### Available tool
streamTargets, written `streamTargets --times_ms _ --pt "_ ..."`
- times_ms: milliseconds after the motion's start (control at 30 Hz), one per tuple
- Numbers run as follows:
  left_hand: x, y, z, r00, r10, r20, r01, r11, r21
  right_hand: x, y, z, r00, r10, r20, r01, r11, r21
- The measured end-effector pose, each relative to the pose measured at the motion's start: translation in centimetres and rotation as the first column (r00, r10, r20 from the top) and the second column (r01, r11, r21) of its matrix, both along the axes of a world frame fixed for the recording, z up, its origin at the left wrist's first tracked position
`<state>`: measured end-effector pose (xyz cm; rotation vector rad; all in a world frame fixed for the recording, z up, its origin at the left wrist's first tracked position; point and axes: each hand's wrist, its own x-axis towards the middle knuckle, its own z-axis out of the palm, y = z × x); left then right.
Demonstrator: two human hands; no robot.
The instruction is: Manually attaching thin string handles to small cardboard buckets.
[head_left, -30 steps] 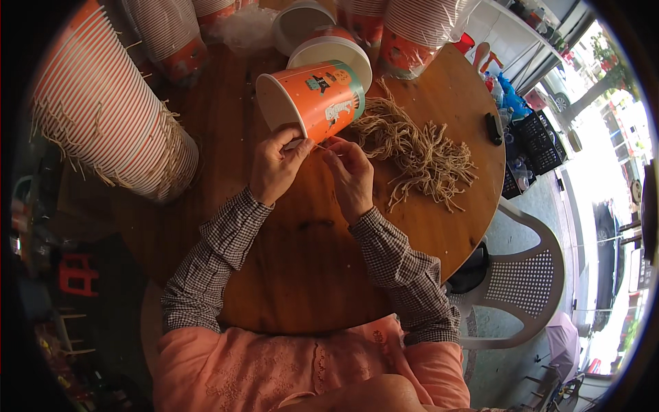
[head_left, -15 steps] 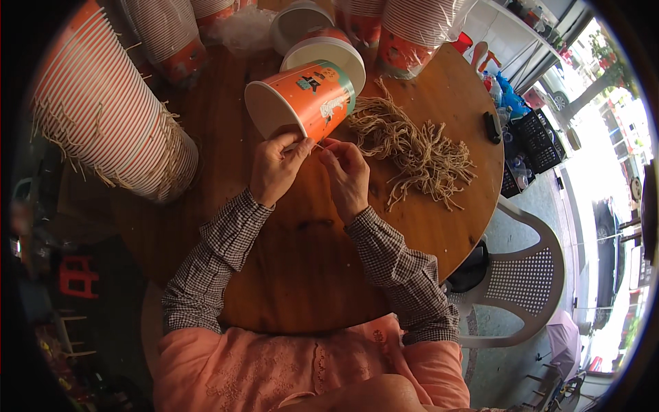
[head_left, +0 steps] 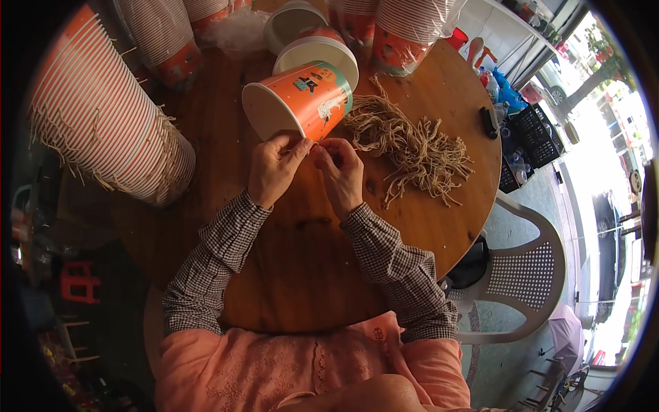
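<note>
An orange paper bucket [head_left: 292, 103] with a white rim and a teal band lies tilted on its side, its mouth facing left. My left hand [head_left: 276, 168] is closed on the rim's near edge, thumb and fingers pinching it. Close beside it my right hand [head_left: 341, 175] is closed in a pinch just below the bucket's wall. A short end of twine seems to be between those fingertips, though most of it is hidden. To the right of the bucket lies a loose heap of tan twine pieces [head_left: 419, 151].
More paper buckets [head_left: 319, 51] lie behind the held one. A tall leaning stack of buckets [head_left: 113, 117] with twine hanging off it is at the left. Plastic-wrapped stacks [head_left: 405, 34] line the back of the round wooden table [head_left: 309, 275]. A plastic chair [head_left: 522, 275] stands at right.
The hands stay at the rim and the right fingertips have shifted slightly. The thin bit of twine seen between the hands is now less visible. The whole view has moved a little.
</note>
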<state>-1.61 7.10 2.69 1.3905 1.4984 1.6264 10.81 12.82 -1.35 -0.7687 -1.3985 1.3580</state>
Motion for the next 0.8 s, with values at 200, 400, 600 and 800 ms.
streamTargets --times_ms 200,400,600,800 --pt "0.0 -0.3 0.1 0.996 -0.045 0.072 0.047 0.998 -0.029 -0.2 -0.6 1.0 0.993 0.054 -0.108 -0.063 0.995 -0.081" --pt "0.1 -0.2 -0.2 0.994 -0.084 0.076 0.087 0.996 -0.029 0.1 0.4 0.7 0.997 0.066 -0.036 -0.068 0.997 -0.035" --pt "-1.7 0.4 -1.6 0.992 -0.119 0.041 0.121 0.992 -0.045 0.1 1.1 0.0 0.992 0.056 0.112 -0.060 0.998 0.033" --pt "-4.2 1.3 -2.8 0.972 -0.227 0.062 0.234 0.960 -0.155 0.3 1.0 0.7 0.974 0.168 0.149 -0.162 0.985 -0.057"
